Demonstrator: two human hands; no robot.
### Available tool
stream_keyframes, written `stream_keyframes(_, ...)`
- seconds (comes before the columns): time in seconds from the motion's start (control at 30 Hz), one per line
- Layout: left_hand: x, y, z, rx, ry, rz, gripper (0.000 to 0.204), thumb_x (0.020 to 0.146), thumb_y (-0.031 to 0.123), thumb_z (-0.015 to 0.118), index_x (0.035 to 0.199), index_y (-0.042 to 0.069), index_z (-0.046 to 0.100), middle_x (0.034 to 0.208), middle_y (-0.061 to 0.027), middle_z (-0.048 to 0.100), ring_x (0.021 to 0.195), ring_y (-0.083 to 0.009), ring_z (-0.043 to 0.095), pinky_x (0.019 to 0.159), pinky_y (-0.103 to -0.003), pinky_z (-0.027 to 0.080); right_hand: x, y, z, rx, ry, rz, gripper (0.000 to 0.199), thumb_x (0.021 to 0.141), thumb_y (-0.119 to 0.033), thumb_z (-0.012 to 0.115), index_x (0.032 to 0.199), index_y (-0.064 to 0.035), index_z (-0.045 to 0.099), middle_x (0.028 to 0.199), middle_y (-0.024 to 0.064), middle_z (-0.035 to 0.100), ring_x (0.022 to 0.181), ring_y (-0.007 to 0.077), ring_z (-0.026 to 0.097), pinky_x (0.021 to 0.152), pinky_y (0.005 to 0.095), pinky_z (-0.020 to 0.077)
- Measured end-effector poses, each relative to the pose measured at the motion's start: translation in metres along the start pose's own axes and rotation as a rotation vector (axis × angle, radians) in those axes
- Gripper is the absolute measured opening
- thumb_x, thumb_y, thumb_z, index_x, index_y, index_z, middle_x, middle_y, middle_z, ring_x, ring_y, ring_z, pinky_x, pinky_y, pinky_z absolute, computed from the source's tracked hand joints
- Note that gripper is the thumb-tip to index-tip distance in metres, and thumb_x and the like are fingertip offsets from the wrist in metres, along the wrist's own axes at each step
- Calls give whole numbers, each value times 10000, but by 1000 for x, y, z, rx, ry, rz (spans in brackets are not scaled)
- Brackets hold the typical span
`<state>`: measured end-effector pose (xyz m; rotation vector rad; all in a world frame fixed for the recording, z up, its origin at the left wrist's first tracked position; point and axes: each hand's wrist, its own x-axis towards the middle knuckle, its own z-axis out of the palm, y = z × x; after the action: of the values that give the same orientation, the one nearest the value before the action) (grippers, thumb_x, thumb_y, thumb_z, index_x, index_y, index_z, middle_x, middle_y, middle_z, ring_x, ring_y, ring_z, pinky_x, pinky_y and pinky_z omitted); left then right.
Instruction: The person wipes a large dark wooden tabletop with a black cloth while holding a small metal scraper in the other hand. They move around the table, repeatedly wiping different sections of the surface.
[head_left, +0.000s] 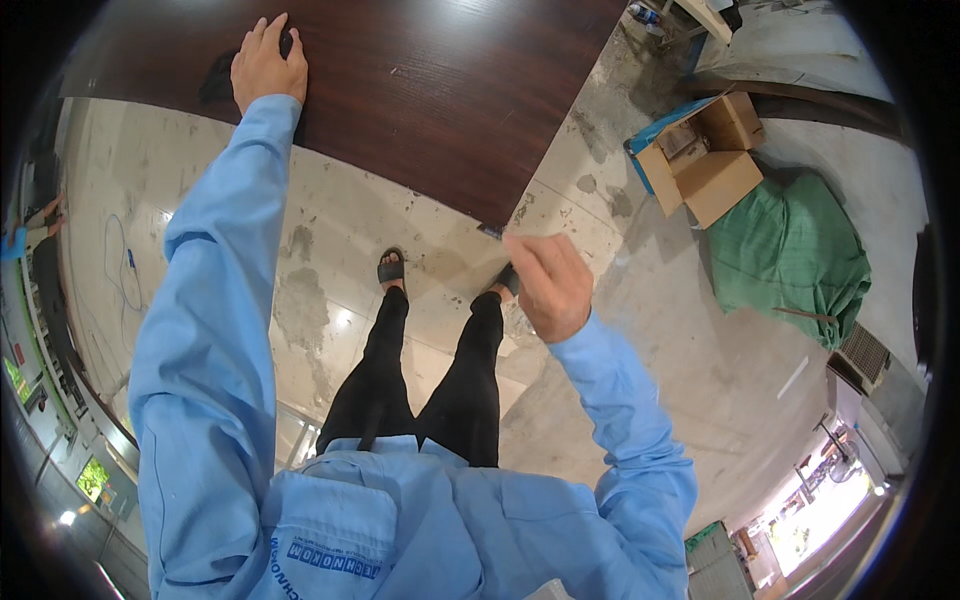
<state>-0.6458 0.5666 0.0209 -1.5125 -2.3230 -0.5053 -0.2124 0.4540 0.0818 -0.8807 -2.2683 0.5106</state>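
Observation:
My left hand (268, 65) reaches forward onto a dark brown wooden tabletop (440, 90), near its front edge. Its fingers are stretched out over the surface. A small black patch shows between the thumb and forefinger, and a dark shape lies beside the hand; I cannot tell whether these are an object or shadow. Off the table's near right corner, my right hand (553, 285) hangs in the air with its fingers curled closed. Whatever it may hold is hidden.
An open cardboard box (715, 160) stands on the floor at the right, beside a green sack (795, 245). Tiled, stained floor (330, 240) surrounds my sandalled feet. A thin cable (122, 270) lies at the left. Another person's arm (45, 220) shows at the far left edge.

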Motion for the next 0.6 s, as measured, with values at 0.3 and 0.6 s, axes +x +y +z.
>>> stream_keyframes(0.3,5,-7,8,3,62,67,403,1012,390,580,1367,214,660,1470,-99,602,1359,-284,544,1121,-438,424,18,-13,2,125,-41,11,445,649,104,695,1067,-42,742,963,117,680,852,328,646,733,407,545)
stream_keyframes(0.6,-117,122,-106,-501,-240,542,469,815,174,768,1261,79,657,1407,-185,589,1302,-407,532,1083,-527,418,-106,-65,63,361,242,872,176,896,33,729,1066,-12,720,978,112,706,872,215,681,811,322,544)
